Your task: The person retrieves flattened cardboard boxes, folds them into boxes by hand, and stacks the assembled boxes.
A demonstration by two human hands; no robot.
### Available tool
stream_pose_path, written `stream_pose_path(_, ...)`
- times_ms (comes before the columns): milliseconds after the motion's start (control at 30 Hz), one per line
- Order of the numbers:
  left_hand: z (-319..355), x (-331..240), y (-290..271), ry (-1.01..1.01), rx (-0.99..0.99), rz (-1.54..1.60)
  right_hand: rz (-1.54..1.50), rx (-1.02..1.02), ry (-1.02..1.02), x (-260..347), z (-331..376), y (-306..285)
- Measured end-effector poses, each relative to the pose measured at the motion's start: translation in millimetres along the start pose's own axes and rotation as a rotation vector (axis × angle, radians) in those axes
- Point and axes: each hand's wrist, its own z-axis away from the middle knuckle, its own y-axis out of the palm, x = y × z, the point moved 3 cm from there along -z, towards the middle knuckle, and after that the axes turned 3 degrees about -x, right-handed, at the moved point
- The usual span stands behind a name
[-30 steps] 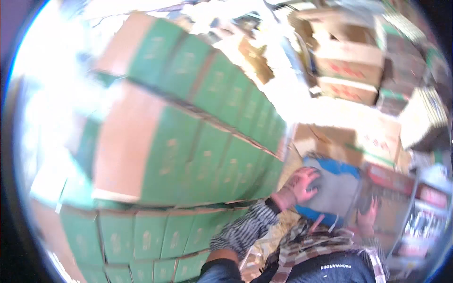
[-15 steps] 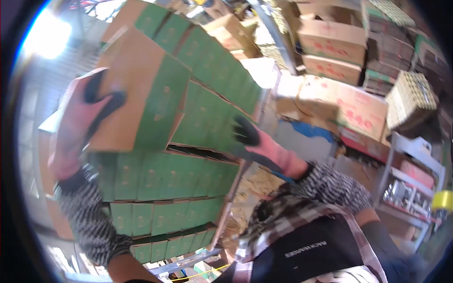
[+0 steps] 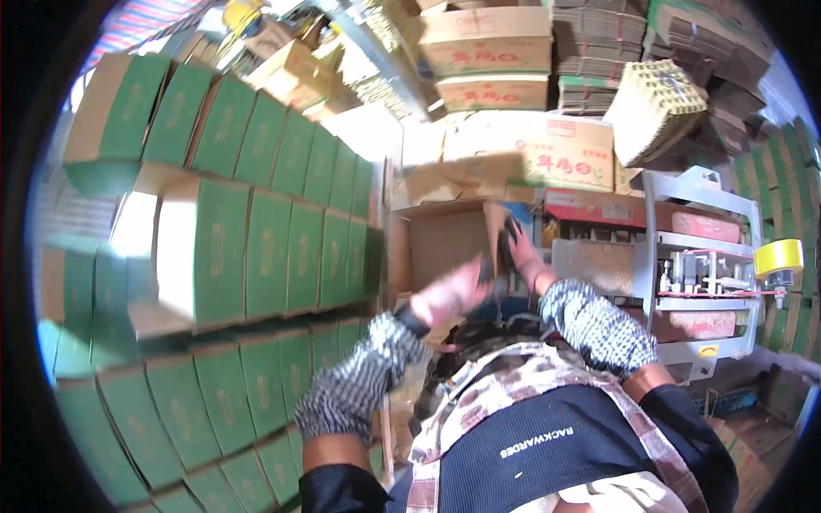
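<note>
A cardboard box [image 3: 445, 248] stands open in front of me, its brown inside showing. My right hand [image 3: 523, 255], in a pink glove with dark fingers, is at the box's raised right side, fingers against the cardboard edge. My left hand [image 3: 453, 292], in a matching glove, is over the near edge of the box. Its fingers point toward the right hand and are smeared by motion, so their grip is hidden. To the left, green boxes [image 3: 224, 248] are stacked in rows.
On the right stands a metal-framed machine [image 3: 658, 256] with a yellow tape roll [image 3: 778, 256]. Printed cartons [image 3: 569, 158] line the back, with a stack of egg trays [image 3: 654, 111] beside them. Flattened cardboard [image 3: 599, 43] is piled farther back.
My view has swung right. Both hands have left the green box stack; the left came away from a brown and green box. Both are now at the open cardboard box.
</note>
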Motion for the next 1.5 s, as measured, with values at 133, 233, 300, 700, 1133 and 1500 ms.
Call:
stream_pose_path(133, 37, 74, -21, -0.185, 0.008, -1.139, 0.924, 0.258, -0.078, 33, 53, -22)
stream_pose_path(233, 8, 98, -16, -0.143, 0.259, -0.941, 1.038, 0.22, -0.094, 35, 38, -16)
stream_pose_path(300, -14, 128, -14, -0.142, 0.404, -0.749, 1.092, 0.23, -0.175, 65, 19, -9)
stream_pose_path(700, -56, 150, -48, -0.123, 0.03, -0.249, 1.004, 0.462, 0.057, 69, -13, -30)
stream_pose_path(1133, -58, 239, 84, -0.274, -0.445, -0.146, 0.715, -0.039, -0.1, 65, 84, -4)
stream_pose_path(1500, 182, -178, -268, -0.118, -1.453, -1.366, -0.34, -0.092, -0.078, 102, 130, -45)
